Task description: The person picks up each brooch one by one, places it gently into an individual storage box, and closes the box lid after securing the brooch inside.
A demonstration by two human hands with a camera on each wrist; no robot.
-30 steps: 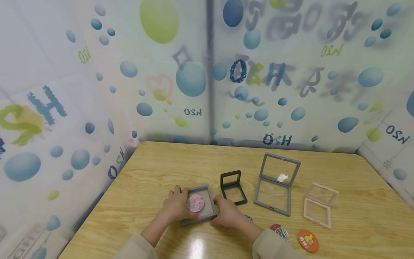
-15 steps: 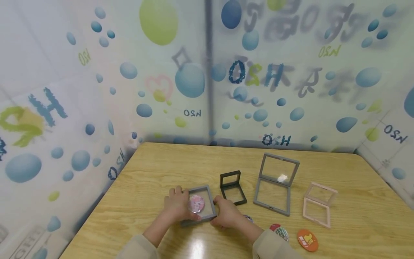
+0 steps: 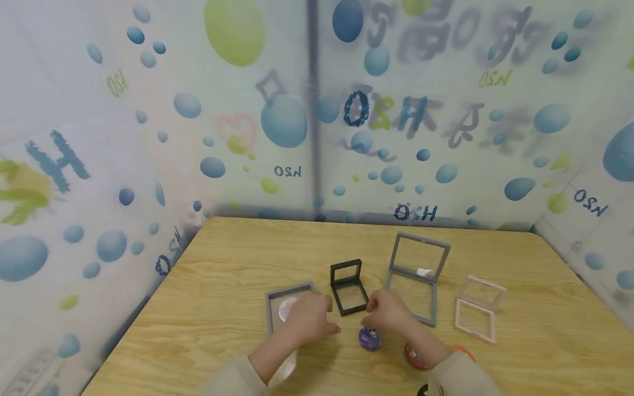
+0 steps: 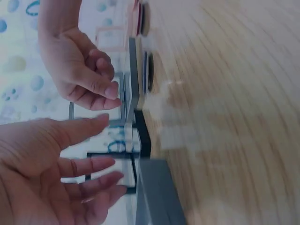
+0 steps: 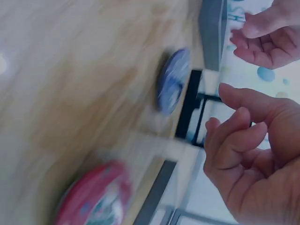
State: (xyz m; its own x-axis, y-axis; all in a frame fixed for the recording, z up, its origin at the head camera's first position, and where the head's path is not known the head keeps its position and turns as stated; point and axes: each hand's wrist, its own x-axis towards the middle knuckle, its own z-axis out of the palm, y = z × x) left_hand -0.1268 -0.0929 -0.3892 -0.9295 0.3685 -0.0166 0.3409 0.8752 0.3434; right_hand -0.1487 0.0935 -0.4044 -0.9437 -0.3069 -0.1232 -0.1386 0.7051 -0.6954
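Observation:
In the head view my left hand is in the air in front of the right part of a grey display frame, which has a round pink badge inside. Its fingers are relaxed and hold nothing, as the left wrist view also shows. My right hand hovers between the small black frame and the larger grey frame, partly covering the latter. The right wrist view shows its fingers loosely bent, the thumb apart, with nothing between them. Just below it on the table lies a purple badge.
A red badge and an orange badge lie partly behind the right forearm, and a dark badge shows at the bottom edge. An opened pink frame stands to the right on the wooden table. Printed curtains enclose the back and sides.
Both hands have let go of the grey frame with the pink badge and moved right; the right hand has uncovered the purple badge. The head view has shifted slightly right.

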